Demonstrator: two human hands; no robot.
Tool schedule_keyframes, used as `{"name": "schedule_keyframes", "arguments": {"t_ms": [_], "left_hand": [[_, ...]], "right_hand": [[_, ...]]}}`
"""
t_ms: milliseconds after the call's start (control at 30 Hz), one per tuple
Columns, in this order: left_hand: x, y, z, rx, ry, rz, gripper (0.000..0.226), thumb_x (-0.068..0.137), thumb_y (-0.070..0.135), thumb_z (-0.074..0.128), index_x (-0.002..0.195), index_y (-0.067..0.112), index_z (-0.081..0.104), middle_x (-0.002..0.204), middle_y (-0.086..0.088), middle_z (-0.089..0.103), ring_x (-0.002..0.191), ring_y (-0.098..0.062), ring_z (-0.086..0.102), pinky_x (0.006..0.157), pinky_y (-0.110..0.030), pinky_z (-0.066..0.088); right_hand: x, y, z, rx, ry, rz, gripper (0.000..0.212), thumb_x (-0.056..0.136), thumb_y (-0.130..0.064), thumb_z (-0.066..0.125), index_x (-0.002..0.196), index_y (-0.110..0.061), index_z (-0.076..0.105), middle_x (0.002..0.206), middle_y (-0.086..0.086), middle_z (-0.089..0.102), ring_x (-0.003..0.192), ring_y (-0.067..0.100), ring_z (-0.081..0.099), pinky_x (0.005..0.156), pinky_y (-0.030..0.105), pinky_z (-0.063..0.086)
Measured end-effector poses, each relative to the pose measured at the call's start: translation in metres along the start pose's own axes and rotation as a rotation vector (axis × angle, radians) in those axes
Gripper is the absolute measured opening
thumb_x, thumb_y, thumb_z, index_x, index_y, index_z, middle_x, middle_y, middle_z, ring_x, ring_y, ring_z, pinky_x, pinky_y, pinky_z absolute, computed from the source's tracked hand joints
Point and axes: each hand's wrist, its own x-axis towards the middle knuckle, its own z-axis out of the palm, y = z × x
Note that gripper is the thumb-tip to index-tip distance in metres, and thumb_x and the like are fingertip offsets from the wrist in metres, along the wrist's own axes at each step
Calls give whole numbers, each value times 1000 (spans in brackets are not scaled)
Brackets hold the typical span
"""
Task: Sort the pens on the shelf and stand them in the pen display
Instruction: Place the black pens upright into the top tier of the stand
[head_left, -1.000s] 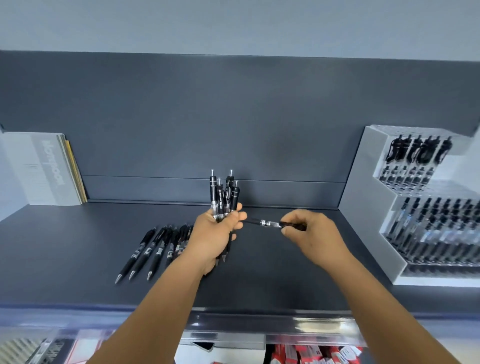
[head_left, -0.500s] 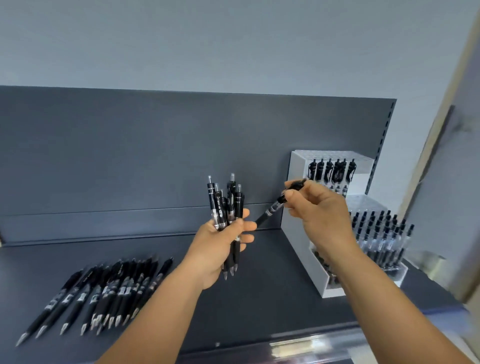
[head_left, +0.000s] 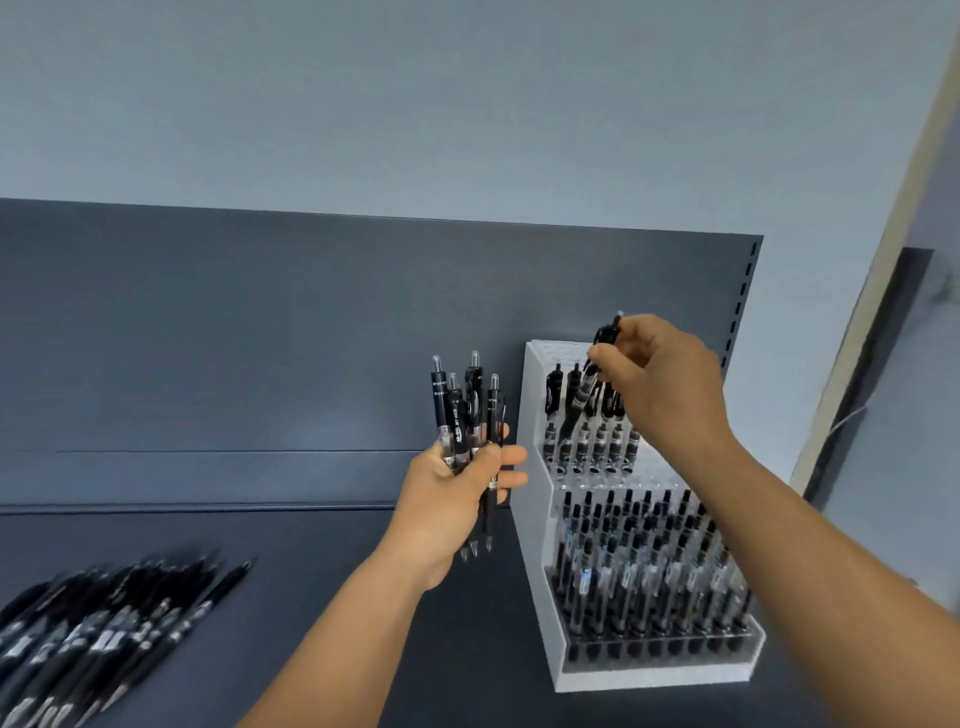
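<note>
pens (head_left: 466, 415), print unreadable, gripped in left hand (head_left: 451, 499); right hand (head_left: 660, 384) pinches one (head_left: 587, 387).

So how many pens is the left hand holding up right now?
5, as far as shows: a bundle of pens held upright in the left hand, beside the white pen display. A thin edge at the right may be one more, partly hidden.

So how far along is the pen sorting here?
Partly done. The pen display has its lower tiers packed and a short top row. The right hand pinches one pen over that row; the left hand holds a bunch. A loose pile waits on the shelf.
</note>
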Motion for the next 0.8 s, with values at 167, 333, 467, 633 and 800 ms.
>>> {"name": "schedule_keyframes", "arguments": {"t_ms": [167,333,467,633,800], "left_hand": [[5,-3,13,-27,60,9,15,97,15,50,104,17,63,96,3,75,94,-16,70,90,-36,52],[10,-5,12,-28,64,2,16,97,15,49,104,18,63,98,2,75,94,-16,70,91,-36,52],[18,-5,11,-21,27,-4,17,98,14,48,101,18,64,99,2,74,93,-15,71,88,-34,52],[25,-6,14,-41,-44,-12,18,98,14,48,109,17,62,101,-1,74,92,-15,71,79,-28,54],[29,-5,15,-60,-114,-13,17,97,14,49,108,14,62,100,-2,74,91,-17,71,80,-30,55]], "right_hand": [[10,16,12,-30,-137,-15,18,90,-27,63,103,-15,64,87,-1,67,83,18,63,76,32,50],[18,21,26,-120,-220,-22,18,88,-32,64,93,-15,62,84,-2,67,81,19,62,77,36,51],[18,23,34,-278,-304,-40,23,89,-35,62,82,-13,59,79,5,69,74,21,62,67,30,46],[17,26,39,-499,-428,-13,55,91,-50,52,74,0,66,66,13,66,57,21,56,52,26,38],[5,15,25,-206,-358,-40,38,92,-48,50,79,-15,63,68,-2,61,60,10,52,56,22,39]]}}
